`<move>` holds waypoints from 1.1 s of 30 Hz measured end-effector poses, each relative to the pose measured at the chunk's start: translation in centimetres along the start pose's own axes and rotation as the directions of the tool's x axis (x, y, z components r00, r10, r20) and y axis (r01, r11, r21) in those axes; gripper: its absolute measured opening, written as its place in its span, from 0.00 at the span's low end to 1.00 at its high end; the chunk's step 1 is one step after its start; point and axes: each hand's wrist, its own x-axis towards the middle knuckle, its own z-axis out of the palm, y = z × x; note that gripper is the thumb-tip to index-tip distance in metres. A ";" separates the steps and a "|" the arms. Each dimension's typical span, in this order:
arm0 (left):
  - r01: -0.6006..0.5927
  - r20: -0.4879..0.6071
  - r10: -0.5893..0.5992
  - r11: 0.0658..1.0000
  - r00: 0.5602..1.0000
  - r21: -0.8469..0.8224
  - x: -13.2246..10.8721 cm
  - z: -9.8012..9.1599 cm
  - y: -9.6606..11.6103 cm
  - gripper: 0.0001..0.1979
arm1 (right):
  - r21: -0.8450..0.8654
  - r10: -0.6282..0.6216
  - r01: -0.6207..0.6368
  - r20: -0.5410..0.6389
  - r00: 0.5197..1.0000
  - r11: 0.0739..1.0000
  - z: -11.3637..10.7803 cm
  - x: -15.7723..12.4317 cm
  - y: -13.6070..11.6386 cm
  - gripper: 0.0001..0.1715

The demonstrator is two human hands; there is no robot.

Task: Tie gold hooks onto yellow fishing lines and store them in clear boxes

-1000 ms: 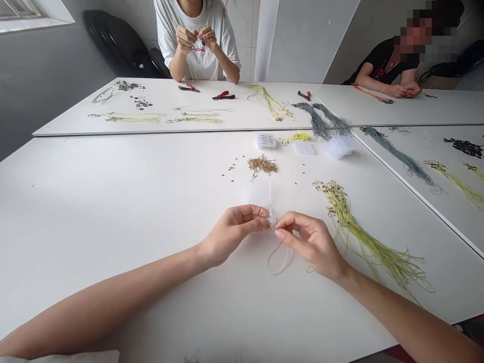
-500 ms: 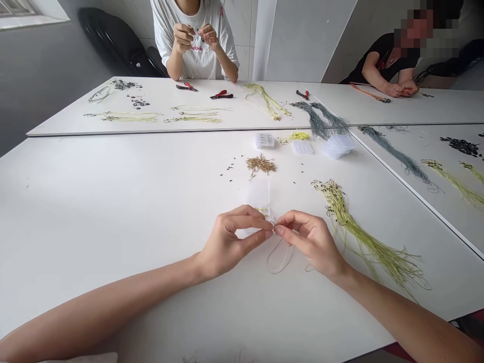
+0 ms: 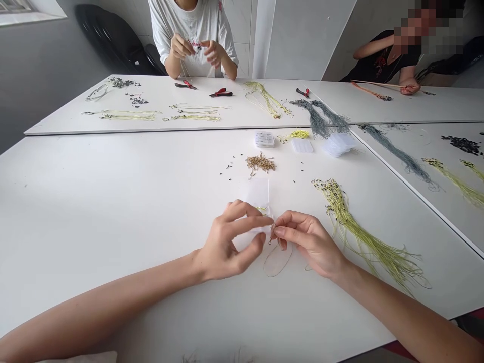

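My right hand (image 3: 312,242) pinches a small fishing hook (image 3: 270,241) between thumb and fingertips, and a thin line (image 3: 278,275) loops down from it over the table. My left hand (image 3: 234,239) has its thumb and fingers apart. Its index fingertip reaches the hook and seems to touch it. Partly behind my hands lies an open clear plastic box (image 3: 258,191) with small yellow pieces in it. To the right rests a bundle of yellow-green hooked lines (image 3: 355,232).
Beyond the box are a pile of gold-coloured hooks or swivels (image 3: 260,162), clear boxes (image 3: 264,139) and a yellow coil (image 3: 300,134). Grey line bundles (image 3: 313,118) lie further back. Across the white table (image 3: 113,201), two people sit, with pliers (image 3: 221,93) before one of them.
My left thumb and fingers have spread away from the pinch, leaving the hook in my right hand. Across the table, one person's hands moved apart; the other raised an arm.
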 end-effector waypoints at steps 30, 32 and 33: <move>0.081 0.025 -0.094 0.946 0.995 0.315 0.3 0.1 -0.3 0.04 | -0.164 0.047 -0.052 -0.034 0.998 0.985 -0.3 -0.2 0.3 0.12; 0.097 0.025 -0.109 0.950 0.994 0.297 0.3 0.1 -0.3 0.04 | -0.170 0.056 -0.061 -0.034 0.998 0.984 -0.3 -0.1 0.2 0.12; 0.100 0.027 -0.113 0.953 0.993 0.286 0.3 0.1 -0.3 0.04 | -0.174 0.063 -0.068 -0.033 0.997 0.982 -0.3 -0.1 0.2 0.12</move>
